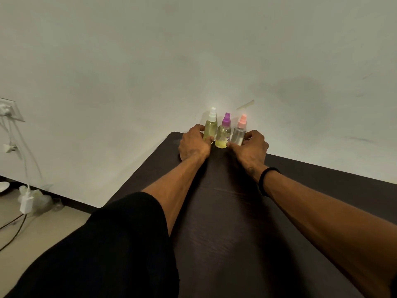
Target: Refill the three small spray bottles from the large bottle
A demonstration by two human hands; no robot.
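Note:
Three small spray bottles stand upright in a tight row at the far corner of the dark table, against the wall. The left one has a white top and yellowish liquid. The middle one has a purple top and yellow liquid in its lower part. The right one has a pink top and looks clear. My left hand curls around the white-topped bottle. My right hand grips the pink-topped bottle, thumb near the middle bottle's base. No large bottle is in view.
A pale wall rises directly behind the bottles. Left of the table, on the floor, lie white chargers and cables hanging from a wall socket. A black band circles my right wrist.

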